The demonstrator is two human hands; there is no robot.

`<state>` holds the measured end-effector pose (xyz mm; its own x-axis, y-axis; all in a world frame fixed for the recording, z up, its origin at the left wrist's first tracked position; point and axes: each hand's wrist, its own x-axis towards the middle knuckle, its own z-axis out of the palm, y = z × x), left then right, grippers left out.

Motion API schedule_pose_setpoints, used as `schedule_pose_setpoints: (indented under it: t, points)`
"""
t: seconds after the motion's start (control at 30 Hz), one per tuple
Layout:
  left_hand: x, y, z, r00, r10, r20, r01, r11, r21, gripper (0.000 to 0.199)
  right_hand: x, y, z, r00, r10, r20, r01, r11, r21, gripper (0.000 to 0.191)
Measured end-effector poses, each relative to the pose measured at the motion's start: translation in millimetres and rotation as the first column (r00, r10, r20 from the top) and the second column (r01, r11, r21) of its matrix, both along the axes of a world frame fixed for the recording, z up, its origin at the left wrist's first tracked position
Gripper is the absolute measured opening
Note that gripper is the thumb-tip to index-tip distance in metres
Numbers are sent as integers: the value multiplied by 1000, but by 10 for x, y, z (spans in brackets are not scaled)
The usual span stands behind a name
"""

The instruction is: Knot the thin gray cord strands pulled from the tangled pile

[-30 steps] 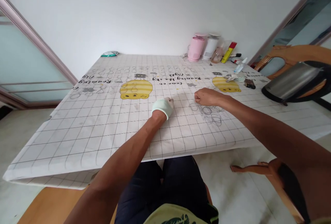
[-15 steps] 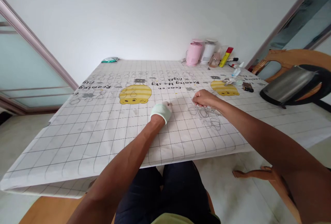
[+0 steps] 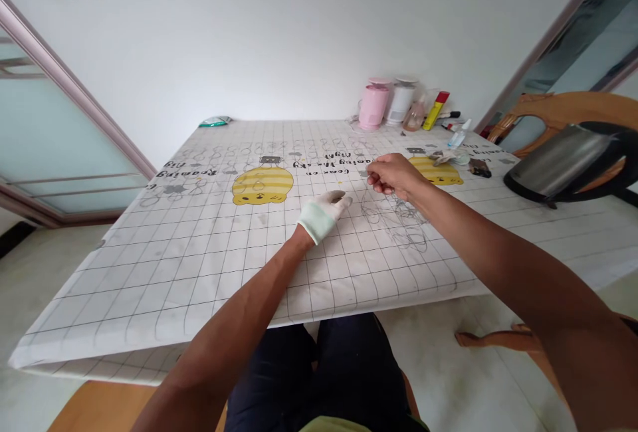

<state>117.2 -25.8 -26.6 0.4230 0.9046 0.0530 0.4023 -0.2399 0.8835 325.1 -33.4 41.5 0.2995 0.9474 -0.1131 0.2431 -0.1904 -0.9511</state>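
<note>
Two hands over the worktop: left hand, gloved, has thumb and forefinger parted with a visible gap; right hand, bare, has fingertips bunched, can't tell whether anything thin is pinched in them. Tangle of thin grey loops lies on the cloth just nearside of the right hand, apart from the left; steel kettle sits well off to the right.
</note>
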Motion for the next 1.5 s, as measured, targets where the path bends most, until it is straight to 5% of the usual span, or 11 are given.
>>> schedule_pose_setpoints:
  t: [0.13, 0.33, 0.47, 0.63, 0.93, 1.1, 1.27, 1.5]
  points:
    - [46, 17, -29, 990, -7, 139, 25, 992, -124, 50, -164, 63, -30, 996, 20, -89, -19, 1000, 9, 19]
    - [59, 160, -155, 923, 137, 360, -9, 942, -336, 12, -315, 109, -154, 980, 135, -149, -121, 988, 100, 17]
    - [-2, 227, -157, 862, 178, 475, 24, 921, -388, 16, -230, 71, -267, 985, 106, 133, -133, 969, 208, 21]
    - [-69, 341, -199, 796, 190, 574, 74, 912, -404, 22, -122, -109, -363, 812, 169, 558, -359, 899, 250, 10]
    - [-200, 377, -183, 697, 221, 682, 95, 914, -394, 37, -425, -354, -623, 652, 171, 739, -493, 836, 241, 20]
    - [-213, 412, -163, 707, 239, 666, 146, 872, -468, 36, -481, -150, -745, 717, 214, 663, -458, 862, 217, 12]
    - [-221, 428, -134, 685, 267, 677, 171, 845, -507, 34, -406, -97, -733, 765, 366, 531, -556, 790, 258, 31]
    - [-251, 456, -85, 581, 291, 760, 227, 839, -495, 6, -229, -165, -731, 851, 477, 220, -522, 816, 247, 50]
